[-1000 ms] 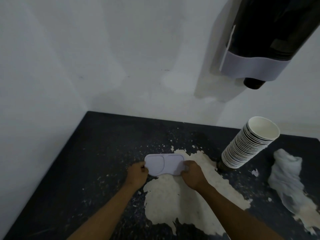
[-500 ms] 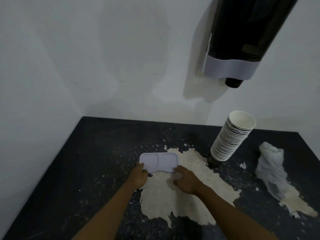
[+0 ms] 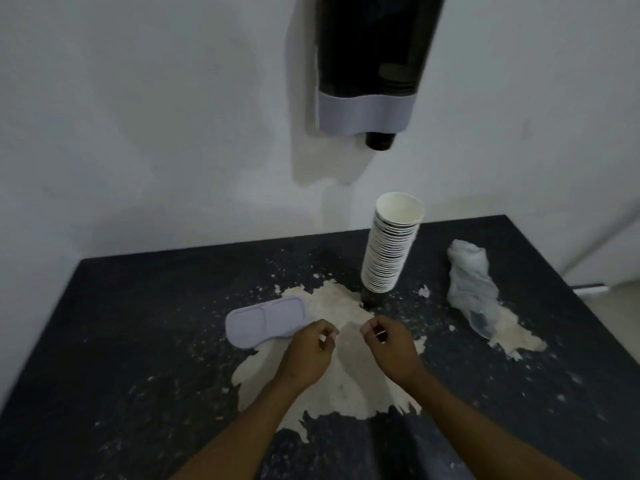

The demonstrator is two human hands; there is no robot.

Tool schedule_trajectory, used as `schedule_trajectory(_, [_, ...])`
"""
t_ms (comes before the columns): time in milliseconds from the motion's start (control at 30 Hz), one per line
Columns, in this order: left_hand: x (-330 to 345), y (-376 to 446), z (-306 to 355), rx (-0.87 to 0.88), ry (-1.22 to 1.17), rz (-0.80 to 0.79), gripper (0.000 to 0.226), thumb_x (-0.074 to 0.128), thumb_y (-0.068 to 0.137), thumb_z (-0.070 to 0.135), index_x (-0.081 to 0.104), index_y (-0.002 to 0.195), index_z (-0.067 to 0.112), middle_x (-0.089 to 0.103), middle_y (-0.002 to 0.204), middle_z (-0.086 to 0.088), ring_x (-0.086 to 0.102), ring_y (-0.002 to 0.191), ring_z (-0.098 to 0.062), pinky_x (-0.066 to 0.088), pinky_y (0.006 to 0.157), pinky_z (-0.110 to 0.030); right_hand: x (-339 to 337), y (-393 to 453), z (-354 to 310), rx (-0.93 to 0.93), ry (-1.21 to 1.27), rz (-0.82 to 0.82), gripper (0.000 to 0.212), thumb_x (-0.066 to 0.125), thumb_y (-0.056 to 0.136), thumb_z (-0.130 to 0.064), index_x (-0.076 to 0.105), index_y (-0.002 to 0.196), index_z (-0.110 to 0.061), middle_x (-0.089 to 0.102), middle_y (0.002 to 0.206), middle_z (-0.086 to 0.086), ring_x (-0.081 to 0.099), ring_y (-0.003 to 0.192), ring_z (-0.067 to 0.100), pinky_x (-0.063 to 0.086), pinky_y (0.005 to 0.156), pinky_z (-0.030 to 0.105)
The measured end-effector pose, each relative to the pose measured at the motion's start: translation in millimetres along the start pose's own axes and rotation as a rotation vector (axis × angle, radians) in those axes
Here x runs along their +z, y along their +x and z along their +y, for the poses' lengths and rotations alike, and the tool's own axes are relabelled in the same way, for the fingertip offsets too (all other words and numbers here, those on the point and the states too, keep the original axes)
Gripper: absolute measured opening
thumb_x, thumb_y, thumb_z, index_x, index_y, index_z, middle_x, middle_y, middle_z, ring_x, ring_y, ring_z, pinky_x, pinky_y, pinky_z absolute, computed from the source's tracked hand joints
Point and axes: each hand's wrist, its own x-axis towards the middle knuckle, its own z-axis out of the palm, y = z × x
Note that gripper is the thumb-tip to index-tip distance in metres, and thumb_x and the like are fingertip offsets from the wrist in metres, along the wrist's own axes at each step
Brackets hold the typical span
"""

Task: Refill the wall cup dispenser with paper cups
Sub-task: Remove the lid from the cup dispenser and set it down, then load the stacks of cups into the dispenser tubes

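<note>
A tall stack of white paper cups stands upright on the dark counter, mouths up. Directly above it on the wall hangs the dark cup dispenser with a grey band at its lower end and a dark cup bottom poking out below. The dispenser's pale grey lid lies flat on the counter, left of the stack. My left hand hovers just right of the lid, fingers loosely curled, holding nothing. My right hand is beside it, below the stack, also empty with curled fingers.
A crumpled clear plastic sleeve lies right of the cup stack. The counter has a large pale worn patch under my hands. White walls close the back and left side. The counter's right edge runs diagonally at far right.
Both hands let go of the lid, which now rests on the counter, and drew back toward me and to the right. The view has swung right, centring the dispenser.
</note>
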Motion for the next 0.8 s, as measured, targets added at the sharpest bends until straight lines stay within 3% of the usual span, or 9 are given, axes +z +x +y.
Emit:
schedule_trajectory(133, [24.1, 17.4, 37.2, -0.034, -0.085, 0.026, 0.02, 0.059, 0.09, 0.011, 0.058, 0.105, 0.024, 0.062, 0.111, 0.008, 0.058, 0.093, -0.007, 0.044, 0.075, -0.014, -35.5, 0.5, 10.4, 0.021, 0.068, 0.076, 0.007, 0.058, 0.092, -0.022, 0.065, 0.091, -0.02, 0.068, 0.086, -0.004, 0.063, 0.079, 0.006, 0.047, 0.067, 0.014])
schedule_trajectory(200, [29.9, 27.7, 51.2, -0.039, -0.108, 0.072, 0.031, 0.064, 0.088, 0.014, 0.053, 0.116, 0.024, 0.055, 0.118, 0.01, 0.055, 0.096, -0.008, 0.043, 0.077, -0.017, -49.8, 10.2, 8.1, 0.016, 0.131, 0.096, 0.006, 0.061, 0.09, -0.032, 0.061, 0.093, -0.027, 0.068, 0.088, -0.003, 0.066, 0.082, 0.012, 0.055, 0.071, 0.026])
schedule_trajectory(267, [33.9, 38.6, 63.1, -0.02, -0.11, 0.144, 0.043, 0.068, 0.085, 0.015, 0.048, 0.122, 0.022, 0.051, 0.123, 0.007, 0.052, 0.1, -0.008, 0.042, 0.08, -0.019, -63.0, 24.0, 3.9, 0.005, 0.172, 0.144, 0.02, 0.065, 0.086, -0.037, 0.056, 0.1, -0.028, 0.065, 0.093, 0.0, 0.066, 0.083, 0.015, 0.058, 0.071, 0.033])
schedule_trajectory(367, [39.8, 57.4, 73.6, -0.031, -0.136, 0.169, 0.063, 0.073, 0.08, 0.019, 0.039, 0.132, 0.02, 0.046, 0.133, 0.002, 0.049, 0.112, -0.012, 0.046, 0.093, -0.025, -79.1, 46.3, -5.5, -0.041, 0.152, 0.183, 0.048, 0.072, 0.08, -0.041, 0.049, 0.118, -0.023, 0.057, 0.111, -0.002, 0.057, 0.095, 0.01, 0.047, 0.075, 0.02])
schedule_trajectory(500, [46.2, 77.6, 84.0, -0.057, -0.161, 0.147, 0.088, 0.081, 0.071, 0.03, 0.029, 0.142, 0.023, 0.039, 0.146, 0.003, 0.042, 0.133, -0.019, 0.044, 0.107, -0.04, -89.7, 76.2, -8.1, -0.118, 0.116, 0.036, 0.079, 0.074, 0.071, -0.057, 0.038, 0.134, -0.027, 0.049, 0.135, -0.008, 0.051, 0.118, 0.008, 0.045, 0.095, 0.026])
schedule_trajectory(567, [50.6, 84.0, 86.4, -0.045, -0.171, 0.166, 0.094, 0.083, 0.065, 0.033, 0.029, 0.142, 0.025, 0.041, 0.145, 0.006, 0.042, 0.133, -0.016, 0.043, 0.107, -0.039, -92.2, 86.2, -13.8, -0.148, 0.13, -0.028, 0.08, 0.078, 0.068, -0.054, 0.037, 0.134, -0.031, 0.05, 0.135, -0.012, 0.051, 0.118, 0.004, 0.045, 0.094, 0.02])
schedule_trajectory(667, [55.0, 90.5, 92.7, -0.027, -0.183, 0.2, 0.096, 0.078, 0.06, 0.046, 0.029, 0.141, 0.028, 0.043, 0.142, 0.007, 0.045, 0.13, -0.013, 0.045, 0.106, -0.04, -93.4, 94.0, -25.1, -0.201, 0.169, -0.112, 0.071, 0.082, 0.07, -0.04, 0.038, 0.126, -0.04, 0.051, 0.121, -0.027, 0.053, 0.107, -0.011, 0.044, 0.078, 0.002])
schedule_trajectory(733, [54.7, 93.4, 101.0, -0.011, -0.216, 0.216, 0.092, 0.075, 0.065, 0.045, 0.03, 0.142, 0.026, 0.044, 0.143, 0.006, 0.046, 0.129, -0.013, 0.045, 0.106, -0.038, -93.2, 99.1, -30.7, -0.229, 0.195, -0.137, 0.069, 0.082, 0.071, -0.034, 0.037, 0.12, -0.05, 0.051, 0.117, -0.034, 0.053, 0.103, -0.019, 0.043, 0.077, 0.0])
schedule_trajectory(800, [56.6, 96.7, 108.2, -0.018, -0.239, 0.23, 0.079, 0.072, 0.076, 0.039, 0.031, 0.142, 0.023, 0.043, 0.146, 0.004, 0.043, 0.131, -0.011, 0.041, 0.108, -0.031, -91.6, 104.4, -34.8, -0.228, 0.208, -0.153, 0.068, 0.082, 0.071, -0.036, 0.038, 0.121, -0.05, 0.054, 0.119, -0.029, 0.055, 0.104, -0.015, 0.044, 0.08, 0.004])
